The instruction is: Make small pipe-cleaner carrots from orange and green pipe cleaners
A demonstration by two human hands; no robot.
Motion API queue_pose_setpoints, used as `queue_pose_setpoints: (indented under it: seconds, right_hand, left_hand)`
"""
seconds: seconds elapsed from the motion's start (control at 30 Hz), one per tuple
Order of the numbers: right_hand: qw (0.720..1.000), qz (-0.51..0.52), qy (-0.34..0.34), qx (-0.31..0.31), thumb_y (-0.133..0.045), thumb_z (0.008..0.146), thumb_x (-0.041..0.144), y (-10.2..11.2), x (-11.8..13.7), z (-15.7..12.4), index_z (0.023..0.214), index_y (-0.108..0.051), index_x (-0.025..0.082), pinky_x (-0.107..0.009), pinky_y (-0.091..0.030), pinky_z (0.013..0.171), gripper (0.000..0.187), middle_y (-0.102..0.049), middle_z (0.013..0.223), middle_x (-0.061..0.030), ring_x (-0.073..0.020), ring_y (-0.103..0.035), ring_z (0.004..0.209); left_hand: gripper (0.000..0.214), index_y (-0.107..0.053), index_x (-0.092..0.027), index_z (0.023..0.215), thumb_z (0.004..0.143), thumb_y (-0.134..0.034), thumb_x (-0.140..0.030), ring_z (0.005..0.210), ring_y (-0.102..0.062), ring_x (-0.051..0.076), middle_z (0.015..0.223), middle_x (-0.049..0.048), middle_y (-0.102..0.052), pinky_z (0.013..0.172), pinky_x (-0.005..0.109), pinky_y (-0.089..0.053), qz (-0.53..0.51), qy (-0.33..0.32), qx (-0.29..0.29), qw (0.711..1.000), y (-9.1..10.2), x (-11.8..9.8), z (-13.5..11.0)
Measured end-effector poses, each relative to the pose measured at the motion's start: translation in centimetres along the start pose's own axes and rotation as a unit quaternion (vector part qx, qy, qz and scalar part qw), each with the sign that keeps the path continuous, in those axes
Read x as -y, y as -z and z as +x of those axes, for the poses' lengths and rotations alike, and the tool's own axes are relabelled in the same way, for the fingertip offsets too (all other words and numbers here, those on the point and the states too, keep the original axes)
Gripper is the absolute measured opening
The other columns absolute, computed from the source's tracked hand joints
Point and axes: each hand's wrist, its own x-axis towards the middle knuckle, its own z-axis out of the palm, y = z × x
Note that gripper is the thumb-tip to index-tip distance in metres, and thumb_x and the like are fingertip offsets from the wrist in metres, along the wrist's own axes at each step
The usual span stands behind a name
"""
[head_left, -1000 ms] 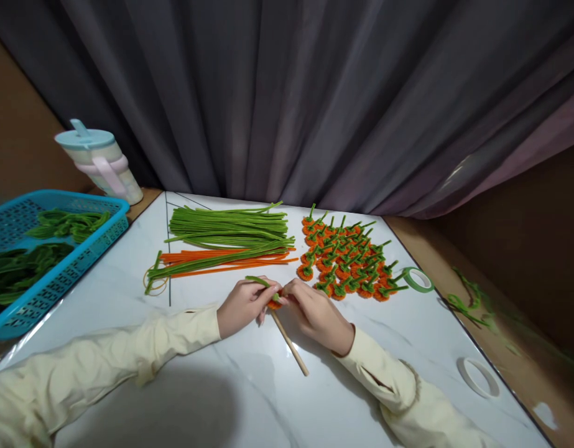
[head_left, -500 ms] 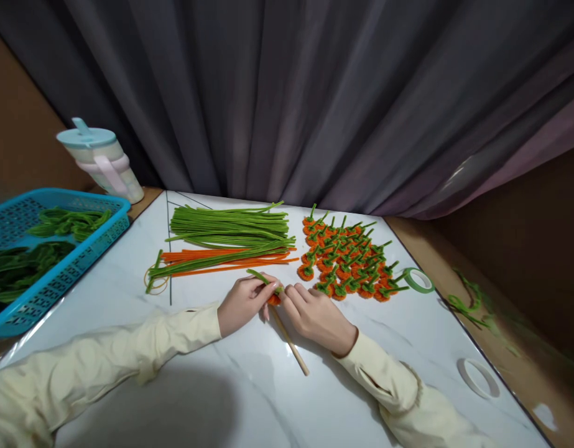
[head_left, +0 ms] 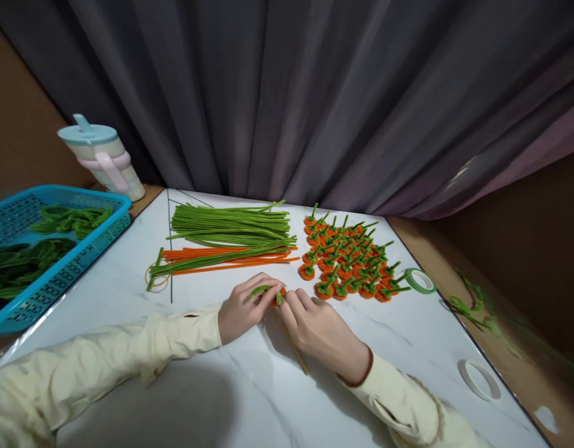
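Observation:
Both hands meet over the near middle of the table. Pinched in my left hand (head_left: 247, 309) is a small orange and green pipe cleaner piece (head_left: 280, 298), its green end poking out past the fingers. My right hand (head_left: 317, 323) is closed on the same piece from the other side, its fingertips partly hidden. Beneath the hands a wooden stick (head_left: 296, 353) slants down toward me, its upper end covered. Just beyond lie orange pipe cleaners (head_left: 231, 260) and a thick bundle of green pipe cleaners (head_left: 231, 224).
Finished orange pumpkin-like pieces (head_left: 345, 267) with green stems stand in rows at right. Near them are a green tape roll (head_left: 421, 281) and a white ring (head_left: 480, 379). A blue basket (head_left: 100, 239) of green loops and a tumbler (head_left: 104, 155) are at left.
My right hand has turned and shifted slightly down and right. The green end at the piece now points toward me, and the stick shows less of its length.

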Motion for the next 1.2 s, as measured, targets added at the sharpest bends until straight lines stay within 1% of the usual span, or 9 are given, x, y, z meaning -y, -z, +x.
queue_pose_setpoints:
  seconds: [0.23,0.47,0.53,0.6,0.67,0.77,0.87,1.0,1.2]
  right_hand:
    - [0.978,0.184,-0.093,0.003,-0.031,0.086,0.007,-0.6,0.0,-0.3,0.088,-0.044,0.014,-0.025,-0.031,0.043,0.015,-0.049,0.074,-0.0061,-0.0166,-0.047,0.059]
    - [0.778,0.557,-0.290,-0.022,-0.031,0.094,0.026,-0.1,0.8,0.3,0.077,-0.042,0.019,-0.022,-0.037,0.049,0.021,-0.044,0.059,0.0038,-0.0105,-0.045,0.051]
    - [0.753,0.579,-0.312,-0.002,-0.029,0.095,0.029,-0.1,0.9,0.3,0.076,-0.041,0.019,-0.021,-0.034,0.044,0.024,-0.038,0.051,0.0070,-0.0092,-0.040,0.043]
    - [0.799,0.530,-0.284,-0.016,-0.028,0.095,0.025,-0.3,0.8,0.2,0.080,-0.041,0.019,-0.021,-0.036,0.046,0.022,-0.043,0.056,0.0048,-0.0098,-0.044,0.047]
    - [0.893,0.401,-0.202,-0.032,-0.028,0.094,0.018,-0.4,0.4,-0.1,0.083,-0.043,0.017,-0.023,-0.036,0.049,0.019,-0.051,0.070,-0.0014,-0.0122,-0.048,0.057]
    - [0.983,0.171,-0.060,-0.007,-0.027,0.091,0.010,-0.3,-0.5,-0.5,0.087,-0.046,0.013,-0.025,-0.032,0.044,0.020,-0.052,0.075,-0.0064,-0.0162,-0.049,0.061]
    - [0.999,0.047,0.002,0.018,-0.032,0.088,0.008,0.1,-1.2,-0.6,0.084,-0.048,0.012,-0.026,-0.030,0.041,0.017,-0.051,0.073,-0.0070,-0.0175,-0.049,0.061]
    - [0.999,0.008,0.016,0.039,-0.036,0.086,0.008,0.5,-1.4,-0.4,0.082,-0.048,0.013,-0.026,-0.028,0.039,0.013,-0.051,0.073,-0.0071,-0.0181,-0.048,0.061]
    - [0.998,0.058,0.009,0.027,-0.034,0.085,0.006,0.2,-0.9,-0.5,0.086,-0.047,0.012,-0.027,-0.028,0.040,0.014,-0.050,0.074,-0.0076,-0.0190,-0.047,0.062]
  left_hand:
    - [0.015,-0.059,-0.017,0.094,0.088,-0.046,-0.019,0.080,-0.060,0.014,0.085,0.0046,-0.061,0.071,0.024,-0.051,-0.036,0.027,-0.022,0.999,0.0,-0.4,0.0]
    - [0.018,-0.060,-0.017,0.098,0.087,-0.046,-0.015,0.058,-0.054,0.007,0.089,0.0047,-0.060,0.053,0.019,-0.048,-0.056,-0.009,-0.026,0.998,-0.1,-0.2,-0.7]
    - [0.018,-0.060,-0.017,0.098,0.087,-0.046,-0.016,0.050,-0.050,0.004,0.089,0.0046,-0.059,0.049,0.018,-0.047,-0.078,0.003,-0.023,0.997,-0.3,-0.1,-0.9]
    - [0.018,-0.061,-0.015,0.096,0.088,-0.046,-0.020,0.046,-0.048,0.004,0.089,0.0054,-0.059,0.047,0.018,-0.046,-0.107,0.037,-0.013,0.993,-0.2,0.0,-0.8]
    - [0.020,-0.062,-0.014,0.094,0.087,-0.047,-0.024,0.051,-0.053,0.006,0.089,0.0072,-0.061,0.049,0.019,-0.047,-0.139,0.078,0.026,0.987,0.6,0.3,0.1]
    - [0.028,-0.062,-0.013,0.101,0.084,-0.049,-0.030,0.088,-0.061,0.020,0.099,0.0118,-0.063,0.070,0.027,-0.050,-0.211,0.089,0.184,0.956,3.6,0.8,3.0]
    - [0.041,-0.058,-0.014,0.110,0.080,-0.050,-0.040,0.111,-0.051,0.030,0.121,0.0153,-0.054,0.084,0.038,-0.046,-0.238,0.042,0.366,0.899,7.0,0.5,6.3]
    - [0.031,-0.055,-0.015,0.105,0.079,-0.055,-0.033,0.098,-0.054,0.023,0.107,0.0128,-0.058,0.086,0.037,-0.043,0.052,-0.099,0.354,0.928,8.0,-1.8,7.0]
    - [0.021,-0.057,-0.012,0.087,0.089,-0.036,-0.012,0.064,-0.054,0.015,0.072,0.0053,-0.060,0.058,0.027,-0.042,0.353,-0.334,0.252,0.837,4.7,-3.2,4.0]
